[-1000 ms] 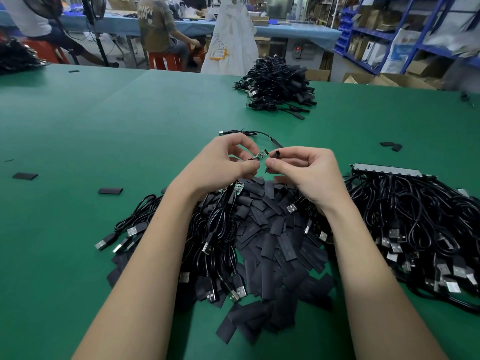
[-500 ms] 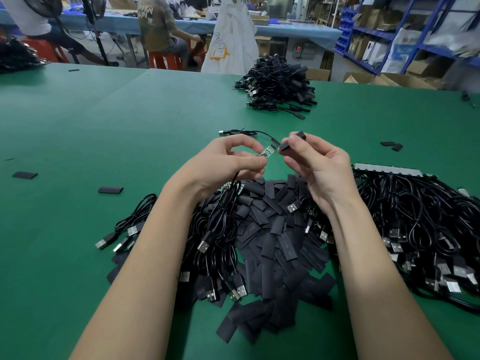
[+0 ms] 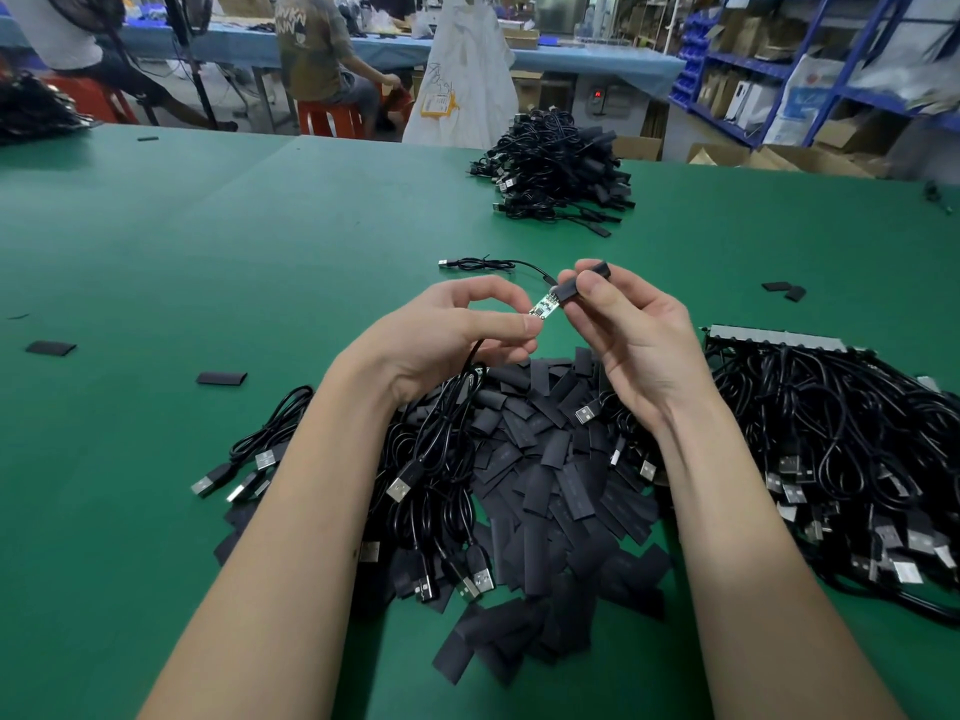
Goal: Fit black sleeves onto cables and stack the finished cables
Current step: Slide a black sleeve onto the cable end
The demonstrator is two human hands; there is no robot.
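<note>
Black sleeve (image 3: 581, 282) pinched between thumb and fingers of the right hand (image 3: 631, 335), raised above the green table (image 3: 260, 241), its lower open end meeting the tip of a small green circuit board (image 3: 543, 306); board nipped at its other end by thumb and forefinger of the left hand (image 3: 457, 332), remaining fingers curled, with the held cable (image 3: 441, 423) trailing down from under that hand to a silver USB plug (image 3: 399, 490) among other leads. Directly beneath both hands, a loose heap of flat black sleeves (image 3: 540, 491) spread over the table, mixed on its left side with a bundle of black cables (image 3: 260, 449) showing USB plugs. To the right of the heap, touching its edge, a large mass of cables (image 3: 852, 459) with many plugs facing the near side, and a grey metal strip (image 3: 779, 339) lying along its far edge. Just beyond the hands, a single thin cable (image 3: 483, 263) lying flat on the table. Farther back, well apart, a stacked pile of sleeved cables (image 3: 558, 166). A few stray sleeves (image 3: 221, 378) scattered on the left and two more (image 3: 784, 290) on the right. Past the table edge, a seated person (image 3: 317, 59) on a red stool (image 3: 328, 118), a white sack (image 3: 462, 75), and blue shelving (image 3: 810, 65) with boxes
</note>
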